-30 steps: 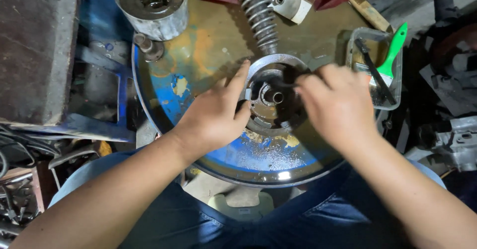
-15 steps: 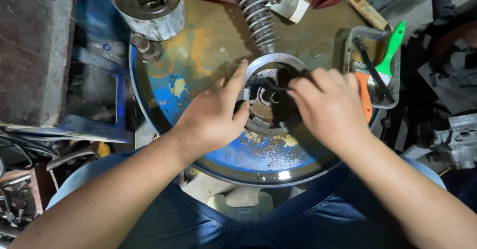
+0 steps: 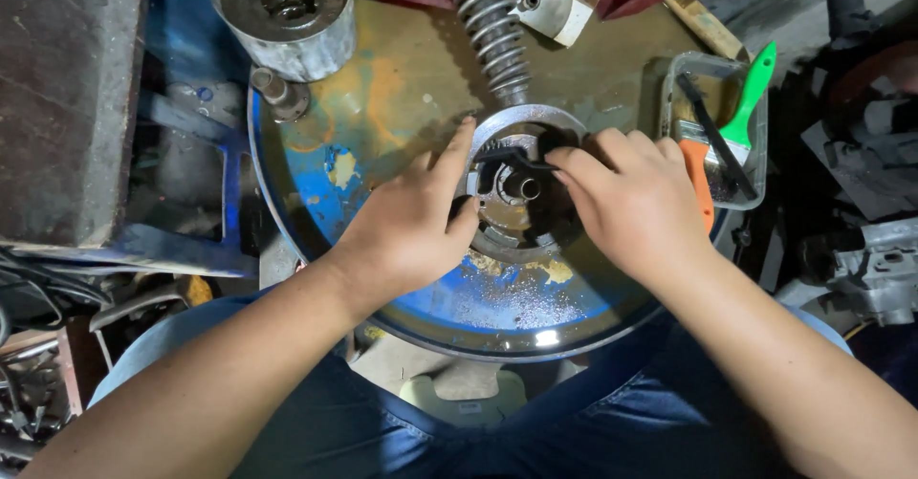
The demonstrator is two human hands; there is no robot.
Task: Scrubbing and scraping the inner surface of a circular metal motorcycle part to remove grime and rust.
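Observation:
A round metal clutch-like part (image 3: 521,192) with a central shaft lies on the worn blue drum top (image 3: 373,116). My left hand (image 3: 411,226) rests on the part's left rim, index finger stretched along its edge, steadying it. My right hand (image 3: 636,202) sits on the right side, fingertips pinching a thin black piece (image 3: 512,157) that reaches across the inside of the part. My palms hide part of the rim.
A coil spring (image 3: 492,30) lies just behind the part. A metal cylinder (image 3: 287,15) stands at the drum's back left. A clear tray (image 3: 712,130) at the right holds a green-handled brush and an orange-handled tool. Cluttered metal parts surround the drum.
My right hand has shifted slightly right and back, uncovering the part's centre. The thin black piece now shows across the inside. My left hand stays on the rim.

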